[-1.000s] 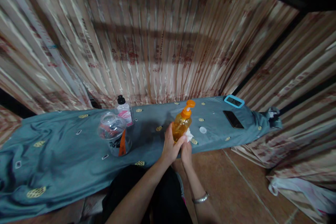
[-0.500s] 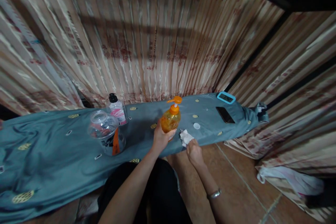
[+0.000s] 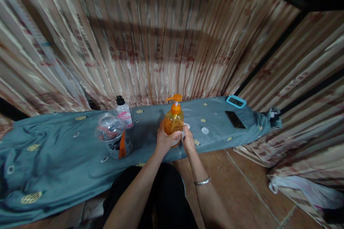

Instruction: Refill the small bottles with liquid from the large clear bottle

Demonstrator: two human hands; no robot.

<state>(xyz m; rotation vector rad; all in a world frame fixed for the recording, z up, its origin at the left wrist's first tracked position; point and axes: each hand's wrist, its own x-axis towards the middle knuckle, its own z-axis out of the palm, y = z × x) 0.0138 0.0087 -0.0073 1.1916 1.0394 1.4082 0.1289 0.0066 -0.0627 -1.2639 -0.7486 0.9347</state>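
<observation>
An orange pump bottle (image 3: 174,122), part-filled with amber liquid, stands nearly upright in front of me. My left hand (image 3: 166,140) is wrapped round its lower left side, thumb across the front. A crumpled white tissue (image 3: 185,128) is gripped in my right hand (image 3: 189,141), which presses it against the bottle's right side. Part of the tissue is hidden by the fingers. To the left are a clear plastic jar (image 3: 114,139) with an orange label and, just behind it, a clear bottle (image 3: 124,113) with a black cap and pink label.
A green-blue cloth (image 3: 67,161) with pineapple prints covers the long narrow surface. On its right lie a small white disc (image 3: 205,130), a dark phone (image 3: 235,119) and a blue-framed digital clock (image 3: 236,101). Pleated curtains (image 3: 150,43) hang close behind. Tiled floor (image 3: 231,182) shows at lower right.
My right hand has moved left and up, bringing the tissue from beside the bottle onto its right side. My left hand keeps its hold. The view has shifted slightly.
</observation>
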